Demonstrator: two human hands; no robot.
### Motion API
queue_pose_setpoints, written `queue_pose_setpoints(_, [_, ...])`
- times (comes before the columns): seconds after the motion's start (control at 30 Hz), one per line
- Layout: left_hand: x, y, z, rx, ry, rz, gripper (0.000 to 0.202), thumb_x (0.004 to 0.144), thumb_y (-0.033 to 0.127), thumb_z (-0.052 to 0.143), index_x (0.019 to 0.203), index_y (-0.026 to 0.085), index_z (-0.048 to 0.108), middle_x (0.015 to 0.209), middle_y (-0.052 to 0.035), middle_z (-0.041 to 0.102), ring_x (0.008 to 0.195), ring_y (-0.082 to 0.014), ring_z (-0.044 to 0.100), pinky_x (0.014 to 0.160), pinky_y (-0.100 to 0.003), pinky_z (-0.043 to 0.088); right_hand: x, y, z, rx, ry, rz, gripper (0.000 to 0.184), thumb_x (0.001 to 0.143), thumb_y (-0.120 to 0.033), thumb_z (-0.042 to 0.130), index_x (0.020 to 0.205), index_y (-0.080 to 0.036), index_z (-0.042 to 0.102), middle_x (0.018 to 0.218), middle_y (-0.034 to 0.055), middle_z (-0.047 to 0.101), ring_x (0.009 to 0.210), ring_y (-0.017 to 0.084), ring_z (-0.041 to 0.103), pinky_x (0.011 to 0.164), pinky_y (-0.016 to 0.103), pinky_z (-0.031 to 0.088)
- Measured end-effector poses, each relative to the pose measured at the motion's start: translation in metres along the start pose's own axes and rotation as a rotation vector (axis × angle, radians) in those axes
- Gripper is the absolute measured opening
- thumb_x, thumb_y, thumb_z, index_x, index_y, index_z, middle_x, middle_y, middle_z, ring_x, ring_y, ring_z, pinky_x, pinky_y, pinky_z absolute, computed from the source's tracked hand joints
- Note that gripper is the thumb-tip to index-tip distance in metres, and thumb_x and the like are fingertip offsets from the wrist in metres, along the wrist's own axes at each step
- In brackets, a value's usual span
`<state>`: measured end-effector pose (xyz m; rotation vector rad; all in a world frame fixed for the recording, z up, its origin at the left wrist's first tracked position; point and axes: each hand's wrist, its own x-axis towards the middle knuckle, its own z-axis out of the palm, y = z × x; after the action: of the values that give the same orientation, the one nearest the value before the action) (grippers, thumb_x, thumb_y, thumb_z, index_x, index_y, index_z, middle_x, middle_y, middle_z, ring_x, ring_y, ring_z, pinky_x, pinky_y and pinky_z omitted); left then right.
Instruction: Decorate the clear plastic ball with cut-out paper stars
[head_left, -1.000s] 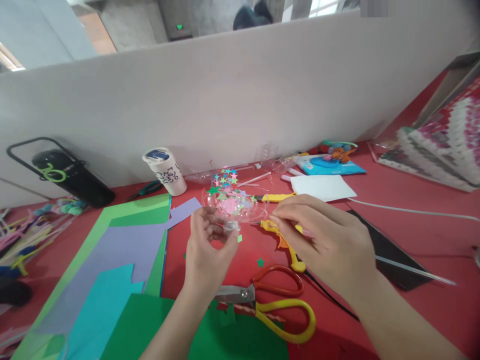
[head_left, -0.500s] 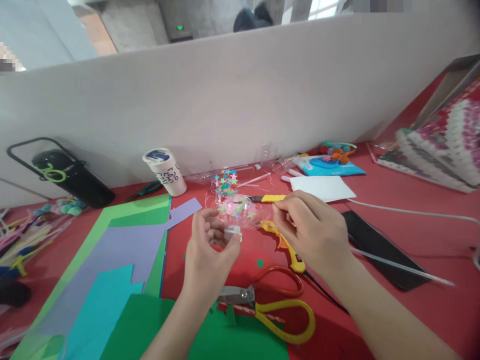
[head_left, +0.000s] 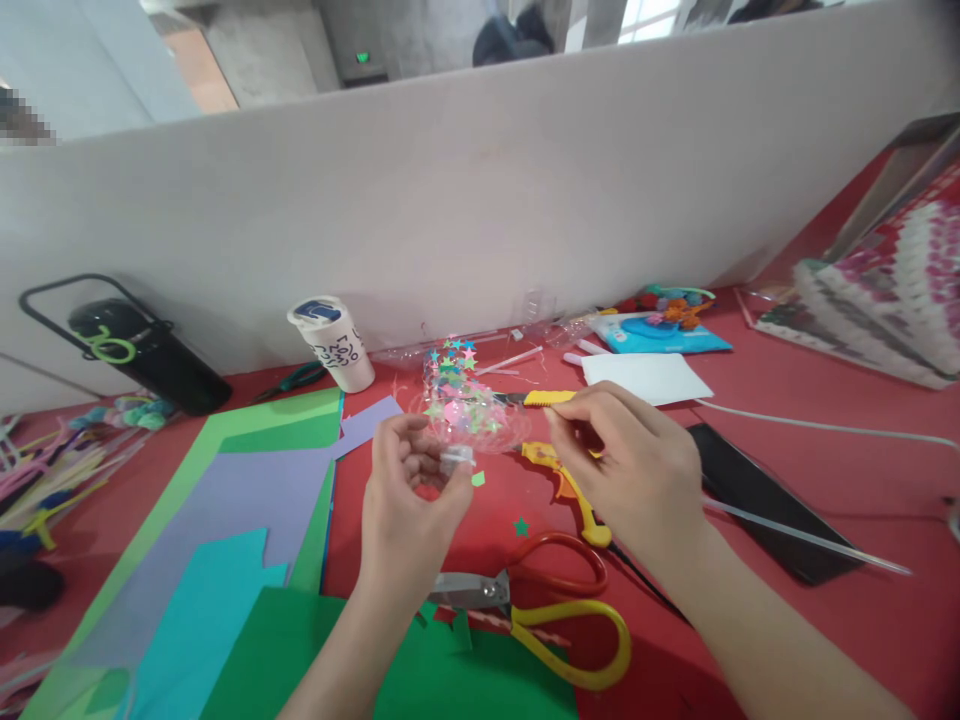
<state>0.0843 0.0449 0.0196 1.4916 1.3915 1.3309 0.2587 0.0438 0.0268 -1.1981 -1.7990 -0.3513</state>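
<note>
My left hand (head_left: 412, 500) is curled, with a small clear plastic piece (head_left: 457, 457) between its thumb and fingers. My right hand (head_left: 626, 450) pinches thumb against forefinger; whatever is in the pinch is too small to make out. Between and beyond my hands, a clear bag of coloured paper stars (head_left: 459, 385) lies among loops of clear thread. A yellow utility knife (head_left: 547, 398) rests just past my right fingertips. Below that hand is a yellow glue gun (head_left: 559, 465), partly covered. Big scissors (head_left: 491, 590) with one red and one yellow handle lie nearer me.
Green card (head_left: 300, 640), purple paper (head_left: 262, 500) and blue paper (head_left: 202, 600) spread at left. A white cup (head_left: 341, 350) and a black bottle (head_left: 150, 355) stand near the partition (head_left: 450, 200). At right are a white pad (head_left: 649, 377) and a black flat object (head_left: 772, 510).
My left hand has shifted slightly left with the plastic piece, uncovering a small green paper scrap. My right hand stays pinched in nearly the same place.
</note>
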Motion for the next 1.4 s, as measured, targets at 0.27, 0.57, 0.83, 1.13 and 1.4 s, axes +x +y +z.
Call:
queue_pose_setpoints(0.27, [-0.001,-0.002,0.003,-0.009,0.008,0.032,0.037,0.069,0.015,0.064,0.100,0.022,0.045,0.078,0.0034,0.056,0.064,-0.0098,0.058,0.061,-0.024,0.050,0.001,0.001,0.002,0.113,0.031,0.185,0.016,0.082,-0.010,0.057,0.069,-0.020,0.053,0.063,-0.0023,0.054,0.055,0.011,0.051,0.049,0.021,0.038])
queue_pose_setpoints(0.57, [0.011,-0.019,0.004,-0.165,0.077,0.121,0.039,0.070,0.016,0.067,0.101,0.024,0.045,0.092,0.0005,0.058,0.078,-0.0113,0.063,0.073,-0.027,0.053,0.013,-0.004,-0.025,0.802,-0.237,0.531,0.016,0.081,-0.017,0.058,0.088,-0.025,0.070,0.058,-0.0064,0.054,0.043,0.005,0.042,0.038,0.015,0.034])
queue_pose_setpoints(0.83, [0.009,-0.021,0.006,-0.239,0.074,0.111,0.039,0.072,0.015,0.068,0.101,0.025,0.045,0.094,0.0013,0.057,0.082,-0.0108,0.064,0.076,-0.026,0.053,0.009,-0.011,-0.025,0.562,-0.152,0.421,0.013,0.083,-0.015,0.058,0.088,-0.024,0.065,0.069,-0.0040,0.061,0.057,0.008,0.055,0.047,0.017,0.041])
queue_pose_setpoints(1.13, [0.000,-0.025,0.014,-0.230,0.062,0.126,0.039,0.073,0.017,0.068,0.103,0.026,0.045,0.101,-0.0007,0.060,0.084,-0.0127,0.065,0.076,-0.027,0.053,-0.007,-0.030,-0.005,0.241,-0.182,0.227,0.012,0.086,-0.027,0.057,0.089,-0.016,0.059,0.049,-0.0082,0.048,0.039,0.007,0.047,0.043,0.020,0.034])
queue_pose_setpoints(1.4, [-0.004,-0.023,0.021,-0.270,0.063,0.115,0.040,0.074,0.017,0.068,0.102,0.026,0.042,0.104,-0.0014,0.057,0.088,-0.0128,0.065,0.077,-0.026,0.054,-0.006,-0.034,-0.008,0.326,-0.171,0.327,0.005,0.083,-0.019,0.052,0.078,-0.020,0.051,0.047,-0.0101,0.045,0.037,0.006,0.043,0.043,0.018,0.033])
